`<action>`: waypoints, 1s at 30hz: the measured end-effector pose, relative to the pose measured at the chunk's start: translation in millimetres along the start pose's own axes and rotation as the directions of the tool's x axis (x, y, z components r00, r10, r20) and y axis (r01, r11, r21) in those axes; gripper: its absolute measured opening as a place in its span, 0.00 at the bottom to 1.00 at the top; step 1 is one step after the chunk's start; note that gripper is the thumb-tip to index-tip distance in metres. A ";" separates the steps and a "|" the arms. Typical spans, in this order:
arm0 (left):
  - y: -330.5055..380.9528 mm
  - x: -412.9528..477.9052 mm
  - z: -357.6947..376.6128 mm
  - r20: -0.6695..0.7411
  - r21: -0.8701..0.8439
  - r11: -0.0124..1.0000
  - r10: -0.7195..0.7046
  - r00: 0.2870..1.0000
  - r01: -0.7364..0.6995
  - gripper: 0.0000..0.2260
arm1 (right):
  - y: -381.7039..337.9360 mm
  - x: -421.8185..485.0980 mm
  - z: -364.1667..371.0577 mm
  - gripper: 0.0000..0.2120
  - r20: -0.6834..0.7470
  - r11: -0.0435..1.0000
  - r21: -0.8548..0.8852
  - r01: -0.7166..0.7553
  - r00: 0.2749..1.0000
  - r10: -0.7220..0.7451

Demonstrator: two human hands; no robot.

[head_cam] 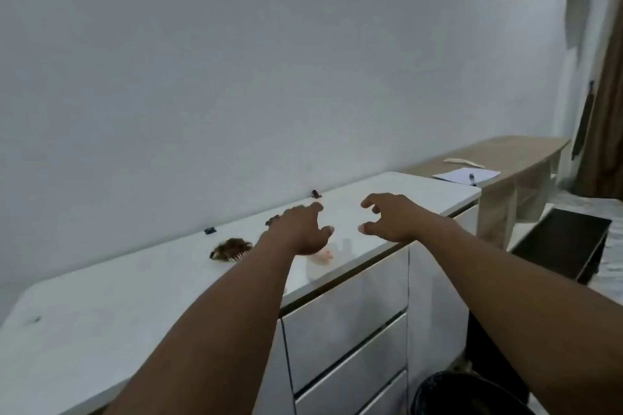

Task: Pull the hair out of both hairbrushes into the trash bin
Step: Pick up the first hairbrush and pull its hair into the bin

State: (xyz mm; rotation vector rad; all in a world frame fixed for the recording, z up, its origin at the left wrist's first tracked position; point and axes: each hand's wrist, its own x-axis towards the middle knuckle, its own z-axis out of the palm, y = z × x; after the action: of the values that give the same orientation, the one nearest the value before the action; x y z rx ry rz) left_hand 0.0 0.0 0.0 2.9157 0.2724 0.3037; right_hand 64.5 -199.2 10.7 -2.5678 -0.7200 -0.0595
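A hairbrush (pixel 232 249) matted with brown hair lies on the white cabinet top (pixel 135 286), left of my left hand (pixel 301 229). That hand hovers over the top with fingers spread and holds nothing. A pale pink object (pixel 324 255), perhaps the second brush, shows just under its wrist, mostly hidden. My right hand (pixel 387 217) hangs to the right at the same height, fingers curled apart and empty. The dark trash bin (pixel 465 394) stands on the floor at the bottom right, below my right forearm.
Small dark hair clips (pixel 209 230) (pixel 316 194) lie along the wall edge of the top. White drawers (pixel 344 330) run below it. A wooden desk (pixel 515 158) with a notepad (pixel 467 175) and pen stands further right.
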 end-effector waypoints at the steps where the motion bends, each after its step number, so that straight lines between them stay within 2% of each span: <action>1: -1.3 -4.6 4.2 0.029 0.022 1.000 0.000 1.000 0.000 0.30 | 0.2 -2.2 2.6 0.30 0.007 1.000 -0.002 -0.001 1.000 0.001; 5: -4.8 -4.3 29.6 0.079 0.034 0.999 -0.022 0.997 0.019 0.27 | 4.2 -0.8 14.8 0.29 0.062 1.000 -0.015 -0.012 0.998 0.013; 11: -7.6 26.3 57.9 0.065 0.127 0.986 -0.112 0.992 0.103 0.25 | 20.2 29.6 35.9 0.26 0.102 1.000 0.019 -0.024 0.995 0.022; 19: -12.9 57.8 77.9 0.036 0.129 0.963 -0.241 0.970 0.235 0.27 | 34.3 76.8 54.6 0.22 0.118 0.999 0.028 -0.023 0.993 0.019; 25: -8.5 60.3 79.0 0.042 -0.052 0.943 -0.326 0.944 0.328 0.24 | 33.5 84.6 69.1 0.21 0.141 1.000 0.020 -0.016 0.990 0.013; 30: -3.3 50.0 83.8 -0.024 -0.048 0.943 -0.331 0.943 0.330 0.19 | 34.0 75.4 65.4 0.20 0.144 1.000 0.021 -0.006 0.990 0.003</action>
State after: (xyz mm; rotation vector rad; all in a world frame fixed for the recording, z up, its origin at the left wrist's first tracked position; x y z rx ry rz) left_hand 66.1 -1.5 -71.9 2.7595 0.7399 0.2969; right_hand 141.1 -159.0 -49.6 -2.5724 -0.7627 0.1361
